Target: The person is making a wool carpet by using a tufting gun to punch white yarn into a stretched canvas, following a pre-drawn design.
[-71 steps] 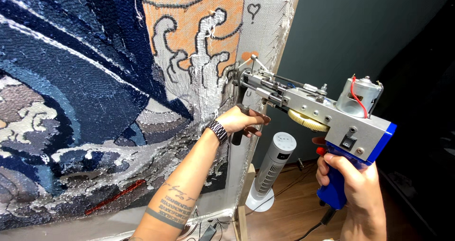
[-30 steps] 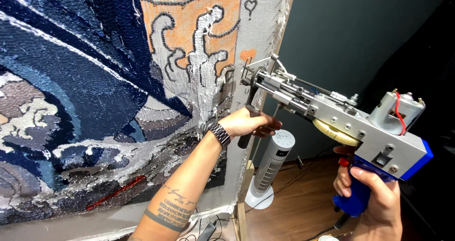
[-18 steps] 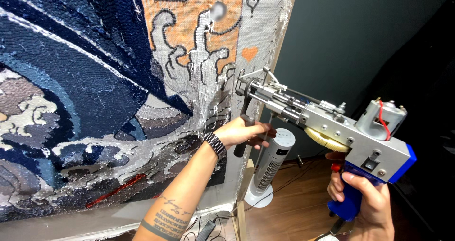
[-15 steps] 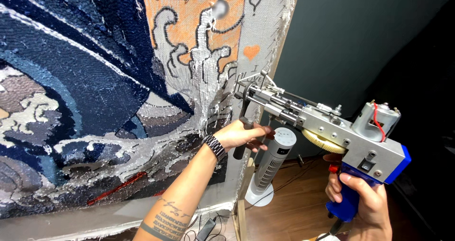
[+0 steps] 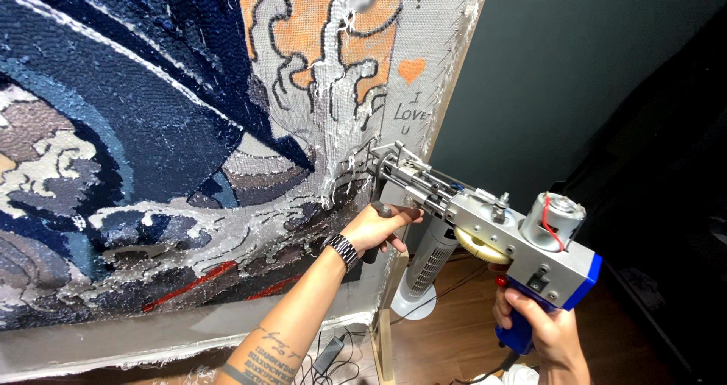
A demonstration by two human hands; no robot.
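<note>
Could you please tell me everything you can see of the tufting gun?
The tufting gun has a grey metal body, a blue handle, a yellow gear on its side and a small silver motor with a red wire on top. It lies tilted, nose up-left, its tip against the grey backing cloth. The right hand grips the blue handle; the left hand holds the front grip.
</note>
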